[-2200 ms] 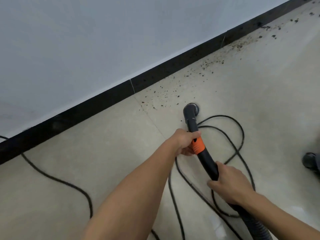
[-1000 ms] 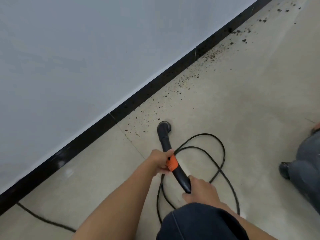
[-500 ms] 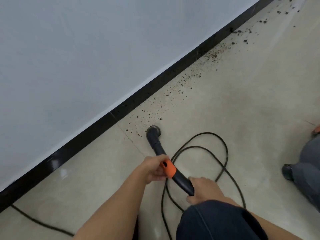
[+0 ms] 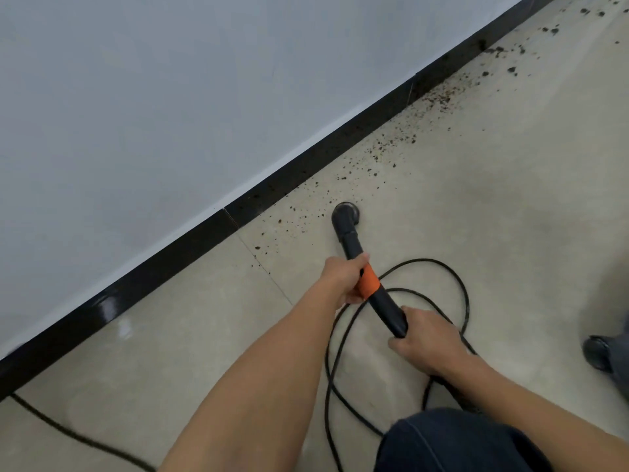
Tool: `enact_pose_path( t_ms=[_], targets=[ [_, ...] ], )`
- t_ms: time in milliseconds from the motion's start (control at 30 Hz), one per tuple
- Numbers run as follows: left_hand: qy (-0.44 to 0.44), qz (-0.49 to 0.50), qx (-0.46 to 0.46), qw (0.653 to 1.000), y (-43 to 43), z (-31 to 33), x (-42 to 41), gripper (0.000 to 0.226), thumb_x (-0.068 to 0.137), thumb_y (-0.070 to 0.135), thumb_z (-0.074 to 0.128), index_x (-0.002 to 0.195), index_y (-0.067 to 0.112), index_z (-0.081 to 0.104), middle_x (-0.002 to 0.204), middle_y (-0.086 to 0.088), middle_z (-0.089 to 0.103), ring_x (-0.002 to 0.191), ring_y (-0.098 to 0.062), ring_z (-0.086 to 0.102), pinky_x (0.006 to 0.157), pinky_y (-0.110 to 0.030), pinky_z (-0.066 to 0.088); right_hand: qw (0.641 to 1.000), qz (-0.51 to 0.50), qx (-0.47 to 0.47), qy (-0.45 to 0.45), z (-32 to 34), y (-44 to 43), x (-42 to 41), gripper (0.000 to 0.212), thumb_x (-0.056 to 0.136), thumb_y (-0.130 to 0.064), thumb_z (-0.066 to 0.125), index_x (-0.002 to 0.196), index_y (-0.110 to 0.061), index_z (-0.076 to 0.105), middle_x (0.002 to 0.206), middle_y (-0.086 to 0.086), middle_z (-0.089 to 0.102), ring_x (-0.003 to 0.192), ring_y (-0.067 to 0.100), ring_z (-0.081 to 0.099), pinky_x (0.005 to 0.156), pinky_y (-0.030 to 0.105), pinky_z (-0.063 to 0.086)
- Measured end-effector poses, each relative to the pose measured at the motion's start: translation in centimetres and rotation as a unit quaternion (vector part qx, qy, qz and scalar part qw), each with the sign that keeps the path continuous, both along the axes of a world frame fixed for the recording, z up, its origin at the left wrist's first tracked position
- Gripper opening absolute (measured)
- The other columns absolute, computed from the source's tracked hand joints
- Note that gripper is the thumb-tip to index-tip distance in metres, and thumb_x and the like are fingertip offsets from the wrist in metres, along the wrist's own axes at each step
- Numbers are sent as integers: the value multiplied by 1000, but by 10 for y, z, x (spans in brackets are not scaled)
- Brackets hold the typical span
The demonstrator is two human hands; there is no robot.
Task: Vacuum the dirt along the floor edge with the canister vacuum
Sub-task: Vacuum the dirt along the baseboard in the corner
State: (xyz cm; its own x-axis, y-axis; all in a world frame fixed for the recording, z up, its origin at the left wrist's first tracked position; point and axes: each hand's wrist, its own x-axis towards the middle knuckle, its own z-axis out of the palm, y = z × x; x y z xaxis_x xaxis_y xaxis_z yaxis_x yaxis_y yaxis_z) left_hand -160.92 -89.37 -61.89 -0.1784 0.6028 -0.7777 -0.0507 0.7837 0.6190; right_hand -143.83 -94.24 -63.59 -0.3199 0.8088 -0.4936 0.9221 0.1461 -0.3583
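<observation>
On the left, the floor (image 4: pixel 170 352) by the black wall strip (image 4: pixel 190 247) looks clean. Your left hand (image 4: pixel 342 279) wraps its fingers round the vacuum pipe (image 4: pixel 384 301) at the orange band (image 4: pixel 369 282). The nozzle (image 4: pixel 345 214) sits on the floor among the first specks. Your right hand (image 4: pixel 425 340) grips the pipe nearer you. Most of the dirt (image 4: pixel 394 148) lies far right along the wall, so I think you have lots left to do.

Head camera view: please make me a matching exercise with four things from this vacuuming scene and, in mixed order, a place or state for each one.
Things
1. round nozzle
2. left hand
3. power cord
4. dirt specks

Places or states
A. lying in loops on the floor
B. gripping the wand at its orange band
C. scattered beside the black baseboard
D. at the wand's far end

Pairs: 1-D, 2-B, 3-A, 4-C
</observation>
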Motion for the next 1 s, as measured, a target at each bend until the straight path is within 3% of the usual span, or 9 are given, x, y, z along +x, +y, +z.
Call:
enact_pose_path(
  t_ms=[133,233,400,467,600,733,867,1000],
  targets=[
    [-14,-8,-9,1000,11,-8,-1,43,94,35,60,118,1,52,92,-15,60,71,-27,61,55,-35,53,1000,18,5,-14,0,12,4,20,77,-40,62,82,-29,46,74,-8,55,66,13,55,54,28,36],
    [-34,2,-49,998,-22,-9,-22,34,91,33,63,108,4,57,83,-13,61,67,-26,62,66,-39,57,998,67,-3,-21,-7,-11,-3,22,79,-42,59,91,-28,48,78,-9,54,70,15,55,56,27,35],
    [-86,54,-118,988,-106,-13,-76,41,85,31,69,112,2,59,106,-21,67,83,-32,68,69,-38,57,981,190,-36,-31,-24,-54,-30,34,89,-37,55,119,-23,51,109,3,66,92,21,63,71,28,39],
    [-95,75,-127,985,-132,-11,-88,39,86,32,68,110,3,60,104,-21,68,84,-31,69,66,-36,56,971,231,-40,-39,-30,-66,-40,34,94,-35,52,124,-20,51,114,6,65,99,24,64,71,28,36],
    [-83,100,-95,987,-129,-8,-93,34,88,32,67,106,3,62,99,-20,67,82,-32,67,67,-36,57,976,217,-6,-19,-23,-64,-50,33,89,-38,53,118,-23,52,108,4,66,95,24,64,69,29,35],
    [-24,106,-38,993,-69,-6,-71,41,89,33,68,111,-1,60,99,-18,66,82,-31,65,67,-41,57,990,135,29,0,-11,-32,-49,22,83,-42,55,95,-28,44,83,-3,55,76,21,56,64,30,35],
    [-3,90,-6,996,-18,3,-41,43,91,32,65,116,-1,53,100,-16,63,86,-31,63,64,-41,57,997,67,37,-10,-6,-3,-39,21,80,-41,59,89,-27,47,76,-7,55,66,14,53,53,27,35],
    [-13,50,-32,998,-22,9,-47,36,92,30,64,111,1,54,83,-13,59,74,-28,63,77,-44,55,996,82,13,-7,-6,-4,-36,21,79,-41,60,89,-27,48,76,-8,56,66,12,55,56,26,38]
  ],
)
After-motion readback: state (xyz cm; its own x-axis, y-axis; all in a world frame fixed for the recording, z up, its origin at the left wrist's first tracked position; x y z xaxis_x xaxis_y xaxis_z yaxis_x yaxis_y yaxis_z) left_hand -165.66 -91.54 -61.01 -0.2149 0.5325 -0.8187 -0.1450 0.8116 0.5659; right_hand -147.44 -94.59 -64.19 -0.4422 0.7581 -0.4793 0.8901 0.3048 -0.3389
